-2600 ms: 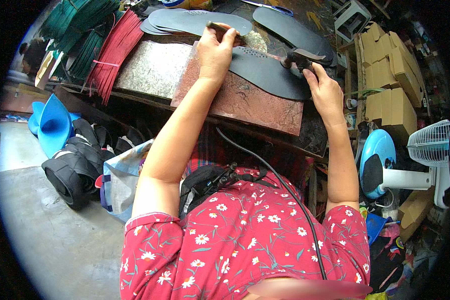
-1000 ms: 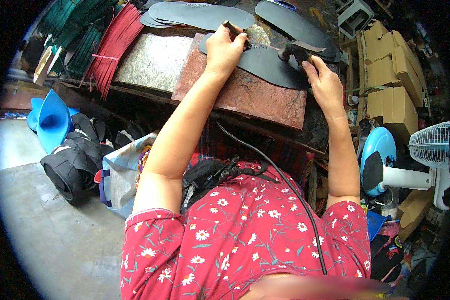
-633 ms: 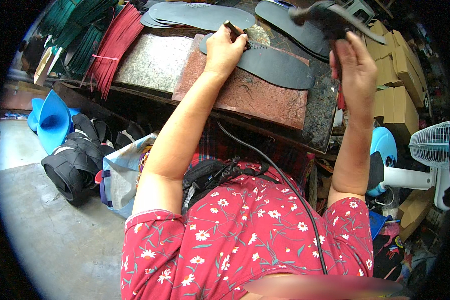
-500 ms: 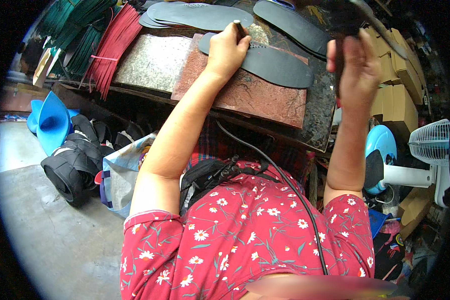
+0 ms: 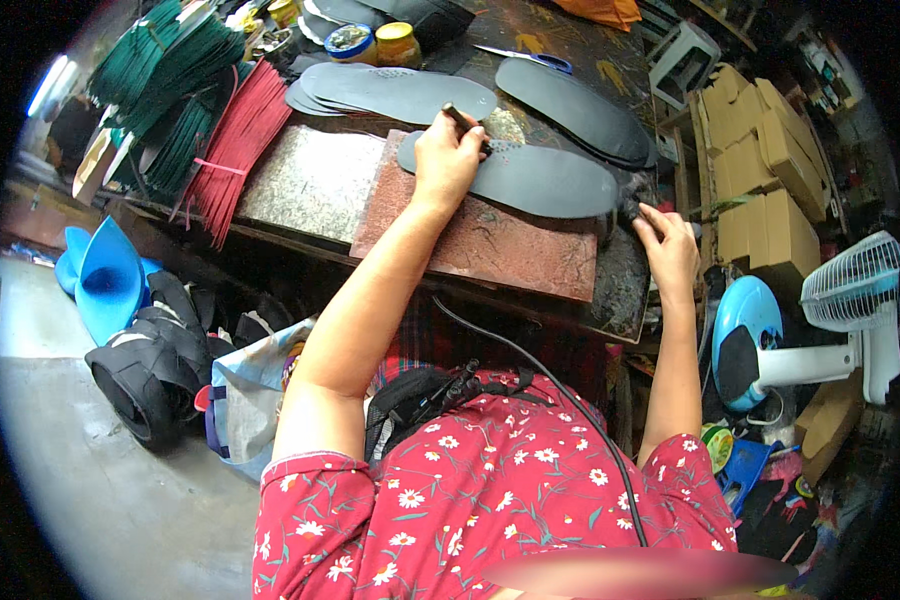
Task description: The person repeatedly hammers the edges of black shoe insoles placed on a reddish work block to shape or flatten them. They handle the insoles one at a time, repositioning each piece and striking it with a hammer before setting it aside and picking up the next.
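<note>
A grey shoe sole [image 5: 550,182] with a patch of small holes lies on a reddish stone slab [image 5: 520,250] at the bench's front edge. My left hand [image 5: 444,168] is closed round a short dark punch [image 5: 456,115], which leans over the sole beside the holes. Just past the sole's right end is my right hand [image 5: 673,250], its fingers pinched on something dark and blurred low over the bench. What that thing is, I cannot make out.
Stacked grey soles [image 5: 390,92] and dark soles [image 5: 575,110] lie behind. Scissors [image 5: 540,60], two jars [image 5: 398,45], red strips [image 5: 235,150] and green strips [image 5: 160,60] share the bench. Boxes [image 5: 760,170] and a fan [image 5: 850,290] stand at right.
My right hand has come down from its raised, blurred position to beside the sole's right end. My left hand keeps its grip, with the punch now tilted more. The view has shifted, showing more bench.
</note>
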A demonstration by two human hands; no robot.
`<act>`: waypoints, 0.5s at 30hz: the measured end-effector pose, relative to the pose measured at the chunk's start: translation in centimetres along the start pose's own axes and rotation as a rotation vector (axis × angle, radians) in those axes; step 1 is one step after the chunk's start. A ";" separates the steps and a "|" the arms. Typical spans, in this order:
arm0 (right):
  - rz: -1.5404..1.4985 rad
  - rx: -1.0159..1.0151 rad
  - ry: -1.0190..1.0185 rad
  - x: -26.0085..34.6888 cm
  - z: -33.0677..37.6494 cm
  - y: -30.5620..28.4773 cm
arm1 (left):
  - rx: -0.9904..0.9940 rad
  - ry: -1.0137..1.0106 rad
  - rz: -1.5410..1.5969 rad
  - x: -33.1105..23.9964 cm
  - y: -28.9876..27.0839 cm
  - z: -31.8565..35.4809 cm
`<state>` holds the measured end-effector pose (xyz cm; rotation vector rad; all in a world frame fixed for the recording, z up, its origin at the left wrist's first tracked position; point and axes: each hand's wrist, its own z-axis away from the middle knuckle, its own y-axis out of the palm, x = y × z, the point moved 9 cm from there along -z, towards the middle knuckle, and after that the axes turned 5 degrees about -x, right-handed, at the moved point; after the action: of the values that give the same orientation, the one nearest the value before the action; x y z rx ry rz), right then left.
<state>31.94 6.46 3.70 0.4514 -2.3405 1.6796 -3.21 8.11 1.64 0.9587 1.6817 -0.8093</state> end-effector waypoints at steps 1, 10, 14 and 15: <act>-0.115 -0.138 -0.217 2.8 -0.1 -1.2 | -0.031 0.086 -0.058 -0.9 -0.2 0.2; -0.202 0.148 -0.810 18.8 -0.3 2.6 | -0.338 0.464 -0.126 -8.3 -5.0 3.8; -0.353 -0.094 -1.101 23.9 -0.1 1.5 | -0.474 0.345 0.175 -7.6 -9.6 3.3; -0.376 -0.066 -1.134 25.2 -0.3 2.1 | -0.500 0.360 0.241 -7.5 -10.4 3.2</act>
<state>7.76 4.48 10.89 2.1073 -2.6220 1.2782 -9.58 -1.13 8.68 0.9576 1.9001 -0.0404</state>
